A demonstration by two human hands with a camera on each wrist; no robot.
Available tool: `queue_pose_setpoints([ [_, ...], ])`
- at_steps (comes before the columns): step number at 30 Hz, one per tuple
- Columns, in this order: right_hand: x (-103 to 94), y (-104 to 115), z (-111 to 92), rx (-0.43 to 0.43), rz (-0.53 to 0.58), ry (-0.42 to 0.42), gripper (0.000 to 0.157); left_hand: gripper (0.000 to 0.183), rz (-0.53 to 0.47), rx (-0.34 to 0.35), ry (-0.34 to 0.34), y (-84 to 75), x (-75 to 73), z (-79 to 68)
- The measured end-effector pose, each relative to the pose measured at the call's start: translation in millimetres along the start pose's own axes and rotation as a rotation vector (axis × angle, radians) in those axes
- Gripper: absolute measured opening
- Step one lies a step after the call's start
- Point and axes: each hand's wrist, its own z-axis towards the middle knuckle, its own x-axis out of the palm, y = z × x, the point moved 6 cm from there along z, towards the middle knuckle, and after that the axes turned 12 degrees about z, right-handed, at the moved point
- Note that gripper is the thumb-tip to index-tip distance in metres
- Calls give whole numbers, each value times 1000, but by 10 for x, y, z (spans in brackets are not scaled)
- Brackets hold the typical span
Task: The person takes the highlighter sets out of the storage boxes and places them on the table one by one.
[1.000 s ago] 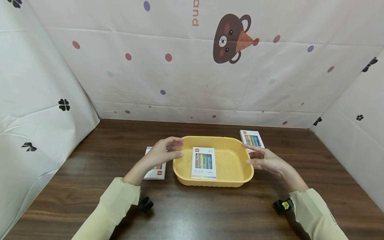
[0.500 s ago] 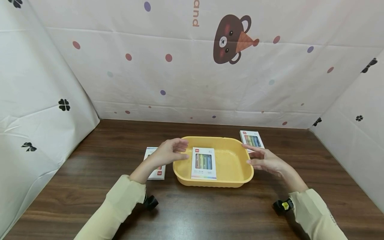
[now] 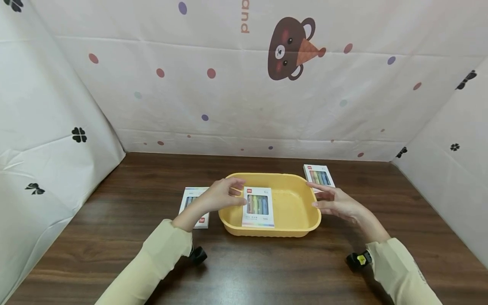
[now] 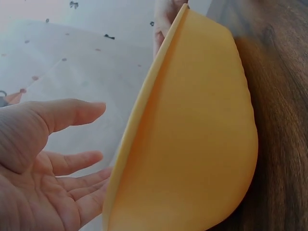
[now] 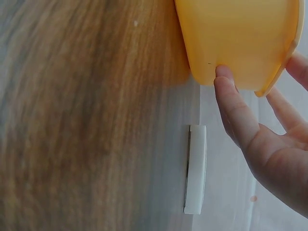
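Observation:
A yellow plastic basin (image 3: 291,203) stands on the table, with a white box of crayons (image 3: 258,220) lying inside at its left half. My left hand (image 3: 223,195) is over the basin's left side, thumb tip beside the left edge of that box and fingers apart with nothing between them. In the left wrist view the palm faces the basin's rim (image 4: 137,115). At the other end, my right hand (image 3: 337,203) holds the basin's right rim. The right wrist view has one finger (image 5: 231,96) against the outer wall and others at the rim.
Behind my left hand lies a second box of crayons (image 3: 203,222), partly covered by it. Another crayon box (image 3: 319,174) sits behind the basin at the right. Printed white cloth (image 3: 171,97) walls off the back and sides of the brown table (image 3: 267,271).
My left hand has moved rightward over the basin's left rim up to the crayon box inside, uncovering more of the box on the left. My right hand has stayed in place.

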Motion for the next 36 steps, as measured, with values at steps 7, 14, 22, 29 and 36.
queue_pose_setpoints([
  [7, -13, -8, 14, 7, 0, -3, 67, 58, 173, -5, 17, -53, 74, 35],
  [14, -2, 11, 7, 5, -6, -4, 68, 59, 250, -32, 60, -78, 155, 76],
  [22, 8, 14, -4, 15, -22, -8, 69, 61, 358, -38, 95, -83, 247, 83],
  [29, 20, 24, -8, 10, -21, -4, 69, 60, 398, -84, 106, -85, 290, 103],
  [36, 23, 22, -12, 19, -24, -1, 68, 46, 479, -103, 113, -80, 358, 158],
])
